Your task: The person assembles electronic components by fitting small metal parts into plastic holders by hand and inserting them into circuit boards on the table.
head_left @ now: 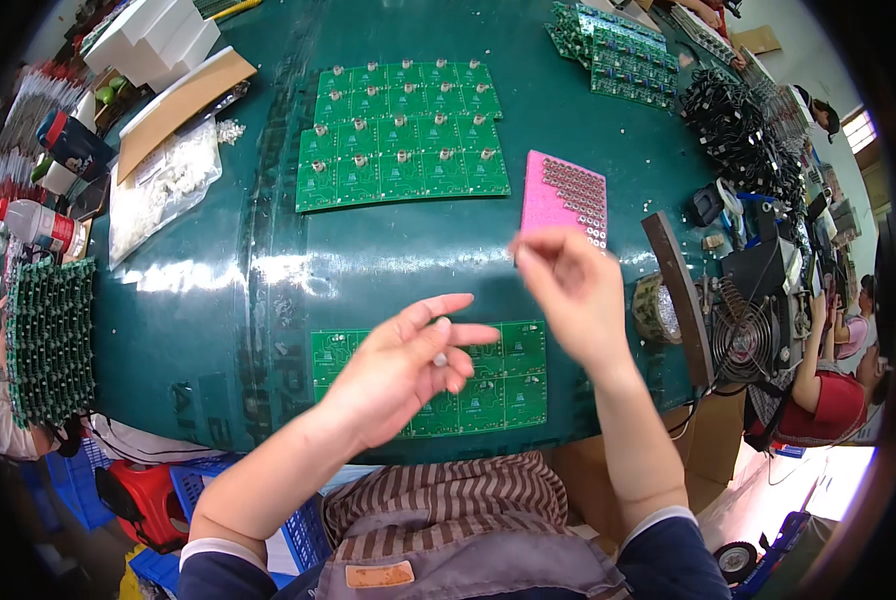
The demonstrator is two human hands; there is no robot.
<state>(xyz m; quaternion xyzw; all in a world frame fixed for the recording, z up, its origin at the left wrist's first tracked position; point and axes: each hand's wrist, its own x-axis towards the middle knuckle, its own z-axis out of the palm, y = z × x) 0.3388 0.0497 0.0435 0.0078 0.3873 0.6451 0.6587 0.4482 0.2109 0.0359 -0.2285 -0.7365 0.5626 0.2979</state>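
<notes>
My left hand [398, 372] is turned partly palm up over a green circuit board panel [525, 395] near the table's front edge. Two fingers stretch out, and a small white piece [441, 358] rests among the curled ones. My right hand [575, 295] hovers at the near edge of a pink foam block [543, 195]. Its thumb and forefinger are pinched together; something small and dark shows at their tips, too small to name. Rows of small round metal parts [580, 188] stand in the foam. The left hand covers much of the near panel.
Green panels [403, 185] bearing upright metal parts lie farther back. A bag of white pieces [163, 195] and a stack of boards [53, 340] are at left. On the right stand a dark upright bar [678, 300], a fan [743, 338] and a heap of black cables [743, 130].
</notes>
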